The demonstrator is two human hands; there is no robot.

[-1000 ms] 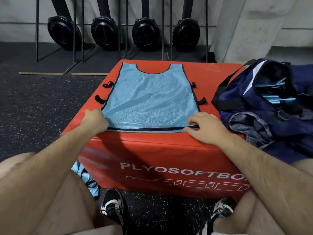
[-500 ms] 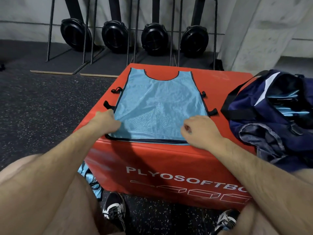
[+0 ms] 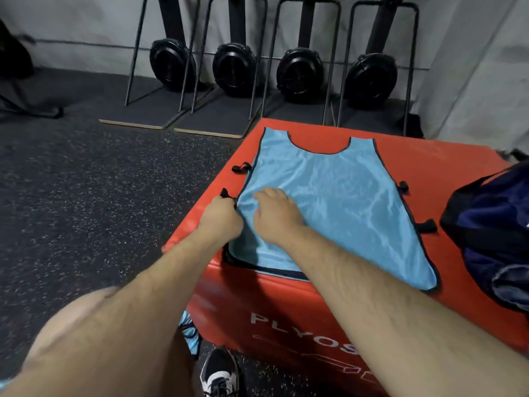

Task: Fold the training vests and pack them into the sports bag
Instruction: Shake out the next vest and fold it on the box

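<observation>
A light blue training vest [image 3: 337,207] with black trim lies flat on top of the red plyo box [image 3: 429,164], neck hole at the far end. My left hand [image 3: 220,219] is closed on the vest's left edge, beside a black side strap [image 3: 224,193]. My right hand [image 3: 274,216] rests palm down on the vest's left part, fingers bent, close to the left hand. The navy sports bag [image 3: 492,233] sits on the box at the right edge of the view, partly cut off.
More blue fabric [image 3: 190,336] lies on the floor by my left leg. My shoe [image 3: 219,373] stands in front of the box. Several black machines on metal frames [image 3: 237,70] line the wall behind. Dark speckled rubber floor [image 3: 86,196] spreads to the left.
Both hands left the vest's near hem and moved to its left side; the right hand crossed over from the right. The camera turned left, so the bag slid toward the right edge.
</observation>
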